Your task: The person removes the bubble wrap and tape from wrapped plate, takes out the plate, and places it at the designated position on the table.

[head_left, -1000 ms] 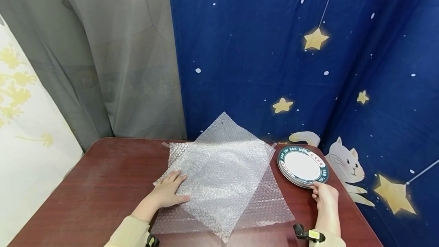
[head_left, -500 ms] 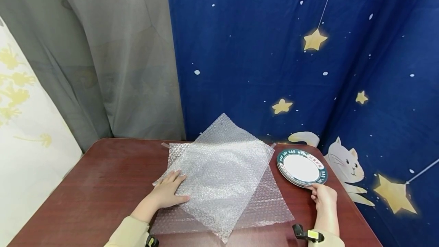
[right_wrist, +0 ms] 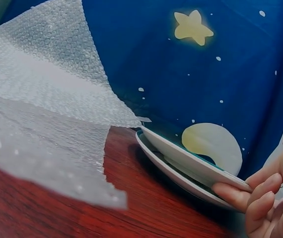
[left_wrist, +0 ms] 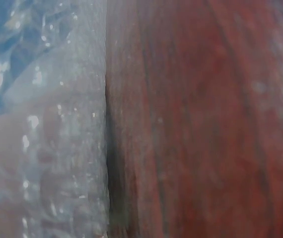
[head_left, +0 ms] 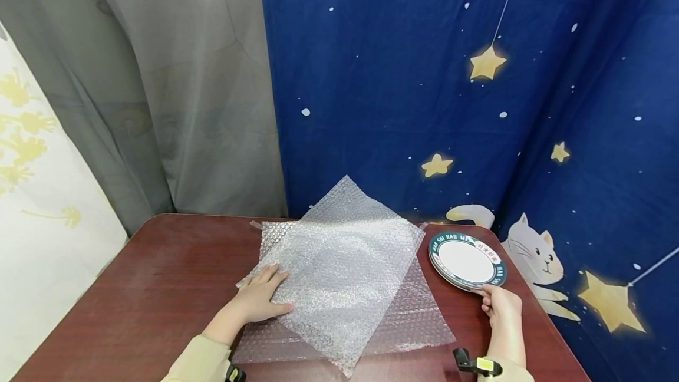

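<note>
My left hand (head_left: 260,298) lies with spread fingers on a sheet of bubble wrap (head_left: 350,264), turned cornerwise over a second bubble wrap sheet (head_left: 414,311). The left wrist view shows bubble wrap (left_wrist: 47,129) close up, without the hand. At the right, my right hand (head_left: 501,304) pinches the near rim of a round white plate (head_left: 467,261) with a green lettered border. In the right wrist view this upper plate (right_wrist: 191,154) tilts over a lower plate (right_wrist: 166,171). They meet at the far side; a finger (right_wrist: 233,196) sits in the gap between them.
Everything stands on a reddish-brown wooden table (head_left: 175,287). The upper sheet's far corner reaches past the table's back edge, in front of a blue star-patterned curtain (head_left: 371,75). A grey curtain (head_left: 212,105) hangs at back left.
The far rim of the upper plate has dropped a little, and its tilt has changed slightly. My left hand and the bubble wrap sheets have stayed in place.
</note>
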Available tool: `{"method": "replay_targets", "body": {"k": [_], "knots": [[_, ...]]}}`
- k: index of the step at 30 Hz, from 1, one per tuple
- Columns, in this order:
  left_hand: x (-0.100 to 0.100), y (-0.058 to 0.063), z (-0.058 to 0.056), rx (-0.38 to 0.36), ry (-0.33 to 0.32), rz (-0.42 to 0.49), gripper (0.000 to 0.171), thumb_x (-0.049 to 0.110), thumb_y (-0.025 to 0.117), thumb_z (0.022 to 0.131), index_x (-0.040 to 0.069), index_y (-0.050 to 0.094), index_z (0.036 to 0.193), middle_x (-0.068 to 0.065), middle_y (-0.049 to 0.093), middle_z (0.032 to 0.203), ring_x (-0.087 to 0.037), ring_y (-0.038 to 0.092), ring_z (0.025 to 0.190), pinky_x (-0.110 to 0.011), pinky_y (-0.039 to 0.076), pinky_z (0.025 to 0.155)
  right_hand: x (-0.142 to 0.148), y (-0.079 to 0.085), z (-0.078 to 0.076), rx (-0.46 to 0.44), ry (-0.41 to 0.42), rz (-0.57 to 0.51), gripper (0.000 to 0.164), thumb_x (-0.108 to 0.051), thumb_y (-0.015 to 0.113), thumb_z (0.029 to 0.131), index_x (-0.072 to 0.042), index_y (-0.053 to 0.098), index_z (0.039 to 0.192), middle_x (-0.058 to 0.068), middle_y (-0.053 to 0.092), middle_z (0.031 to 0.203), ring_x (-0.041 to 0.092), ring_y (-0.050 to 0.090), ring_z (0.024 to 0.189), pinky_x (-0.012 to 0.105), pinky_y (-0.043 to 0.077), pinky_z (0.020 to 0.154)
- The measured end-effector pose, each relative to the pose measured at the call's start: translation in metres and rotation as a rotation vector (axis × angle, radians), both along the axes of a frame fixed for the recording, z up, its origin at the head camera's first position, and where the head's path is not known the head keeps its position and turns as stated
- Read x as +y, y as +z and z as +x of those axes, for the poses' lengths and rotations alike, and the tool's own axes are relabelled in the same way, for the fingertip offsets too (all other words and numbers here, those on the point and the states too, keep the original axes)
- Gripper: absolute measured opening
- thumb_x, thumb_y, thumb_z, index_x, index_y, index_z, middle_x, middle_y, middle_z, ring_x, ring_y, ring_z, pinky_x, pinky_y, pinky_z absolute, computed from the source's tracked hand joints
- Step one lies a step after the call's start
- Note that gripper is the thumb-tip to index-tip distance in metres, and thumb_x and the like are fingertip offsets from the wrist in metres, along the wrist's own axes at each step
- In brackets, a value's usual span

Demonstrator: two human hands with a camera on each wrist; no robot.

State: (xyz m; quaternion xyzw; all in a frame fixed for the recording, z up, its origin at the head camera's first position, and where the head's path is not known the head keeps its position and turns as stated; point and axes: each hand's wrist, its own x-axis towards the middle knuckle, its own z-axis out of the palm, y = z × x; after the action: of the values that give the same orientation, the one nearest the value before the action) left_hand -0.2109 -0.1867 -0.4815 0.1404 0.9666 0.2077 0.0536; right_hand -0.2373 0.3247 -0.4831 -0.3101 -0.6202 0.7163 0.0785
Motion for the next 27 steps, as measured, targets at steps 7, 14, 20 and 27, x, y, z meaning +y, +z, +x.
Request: {"method": "replay_targets", "body": {"k": [7,14,20,27], "knots": [[-0.0001,-0.0005,-0.0003,-0.003,0.001,0.001,0.081,0.055,0.069,0.080,0.007,0.046,0.141,-0.021,0.029,0.150,-0.043,0.020,0.139,-0.069,0.017,0.102,0.0047,0.0005,0.0017,-0.030,0.081,0.000,0.015,-0.008,0.051,0.098,0.002,0.061,0.094,0.001,0.066,0.060,0.004,0.044,0.043,0.017,0.038,0.044],[-0.0013,-0.0038,-0.0018,0.000,-0.002,-0.007,0.083,0.057,0.067,0.080,0.007,0.046,0.142,-0.021,0.029,0.151,-0.043,0.020,0.139,-0.068,0.017,0.102,0.0073,0.0009,0.0048,-0.047,0.128,0.021,0.021,-0.013,0.052,0.099,0.004,0.065,0.096,0.000,0.067,0.060,0.003,0.046,0.044,0.016,0.040,0.045],[-0.0012,-0.0037,-0.0014,0.003,-0.001,-0.003,0.083,0.057,0.068,0.080,0.007,0.046,0.142,-0.021,0.029,0.150,-0.043,0.020,0.139,-0.068,0.017,0.102,0.0088,-0.0001,0.0060,-0.047,0.146,0.013,0.021,-0.013,0.054,0.098,0.000,0.066,0.087,0.000,0.066,0.059,0.004,0.047,0.044,0.016,0.041,0.045],[-0.0007,-0.0019,-0.0008,0.005,0.002,-0.007,0.082,0.056,0.068,0.080,0.007,0.046,0.142,-0.021,0.030,0.150,-0.043,0.021,0.138,-0.068,0.017,0.102,0.0107,-0.0032,0.0072,-0.053,0.178,0.008,0.020,-0.014,0.054,0.098,-0.001,0.061,0.083,-0.001,0.065,0.058,0.002,0.047,0.043,0.016,0.043,0.046]]}}
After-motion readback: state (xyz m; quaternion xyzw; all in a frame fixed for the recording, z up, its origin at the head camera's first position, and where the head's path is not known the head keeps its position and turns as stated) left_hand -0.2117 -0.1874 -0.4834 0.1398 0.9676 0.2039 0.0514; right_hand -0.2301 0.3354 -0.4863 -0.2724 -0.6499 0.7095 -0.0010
